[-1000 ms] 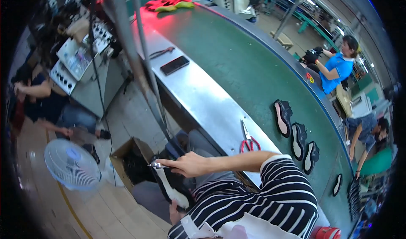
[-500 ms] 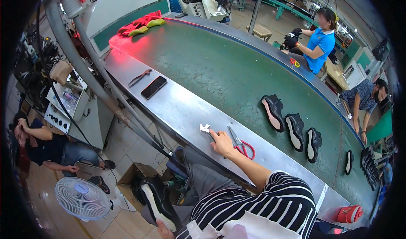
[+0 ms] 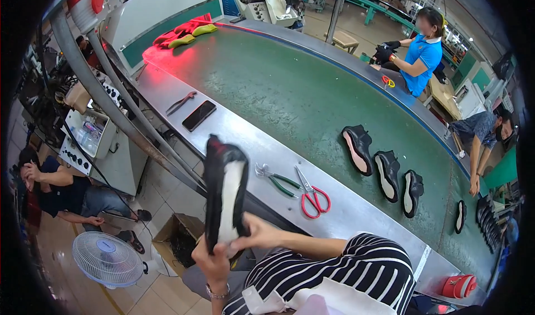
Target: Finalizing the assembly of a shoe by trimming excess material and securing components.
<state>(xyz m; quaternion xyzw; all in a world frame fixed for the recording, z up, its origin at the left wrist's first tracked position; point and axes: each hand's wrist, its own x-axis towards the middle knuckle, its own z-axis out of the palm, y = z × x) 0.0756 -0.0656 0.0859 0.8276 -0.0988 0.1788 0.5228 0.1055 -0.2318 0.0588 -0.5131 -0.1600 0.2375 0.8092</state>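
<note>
Green conveyor belt [image 3: 290,92] carries three finished-looking black shoes [image 3: 384,173]; steel desk [image 3: 245,142] has pliers [image 3: 276,178] and red scissors [image 3: 313,195] lying idle. Up in front, the black shoe [image 3: 224,198], white sole showing, looks mid-job: left hand [image 3: 214,262] clamps its heel, right hand [image 3: 259,236] fingers pinch it narrowly.

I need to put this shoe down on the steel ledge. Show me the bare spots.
Bare steel ledge lies between the phone and the green-handled pliers; more lies right of the red scissors. Pliers and scissors crowd the patch just ahead of the held shoe.
</note>
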